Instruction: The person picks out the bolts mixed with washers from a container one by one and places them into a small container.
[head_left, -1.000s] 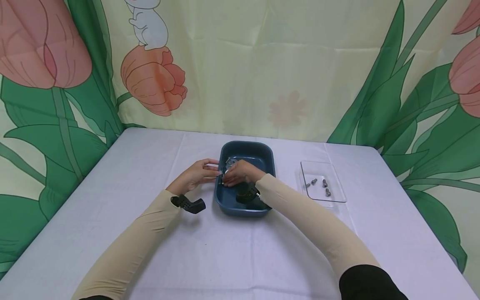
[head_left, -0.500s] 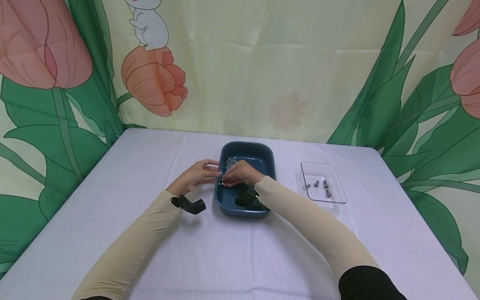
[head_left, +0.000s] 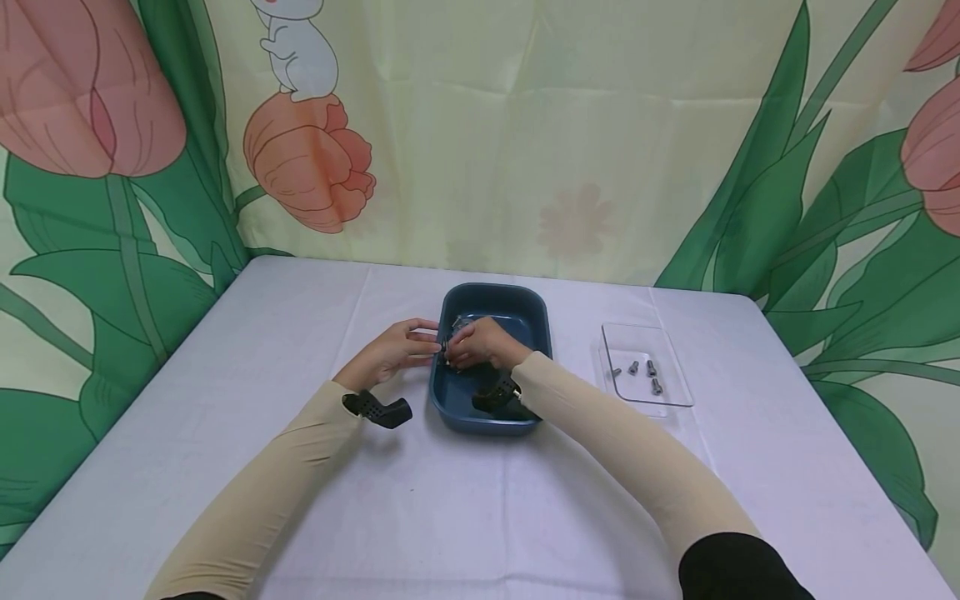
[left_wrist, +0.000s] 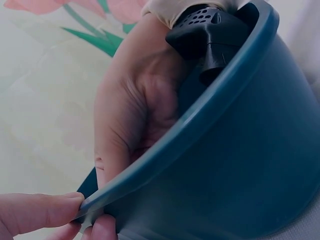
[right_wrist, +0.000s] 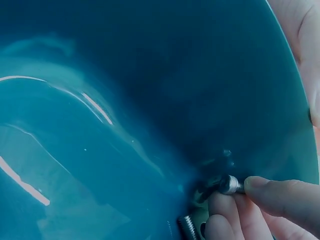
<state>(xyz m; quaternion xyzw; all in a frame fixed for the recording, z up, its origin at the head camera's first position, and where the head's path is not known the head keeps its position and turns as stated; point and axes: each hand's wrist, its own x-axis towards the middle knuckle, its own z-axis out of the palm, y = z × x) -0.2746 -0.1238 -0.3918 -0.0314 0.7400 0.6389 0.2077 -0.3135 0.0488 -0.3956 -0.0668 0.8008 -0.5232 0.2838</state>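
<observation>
Left hand (head_left: 390, 354) pinches rim of blue tub (head_left: 534, 310). Right hand (head_left: 480, 343) inside tub, fingertips nipping small silver screw (right_wrist: 230, 184) near left wall. Risk imo: tiny smooth screw, shallow fingertip hold, could slip and skitter across tub floor.

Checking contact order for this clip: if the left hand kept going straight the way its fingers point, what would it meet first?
The left hand points right, its fingers already pinching the blue tub's near-left rim. Straight on, it would likely meet the right hand inside the tub; depth is unclear.
</observation>
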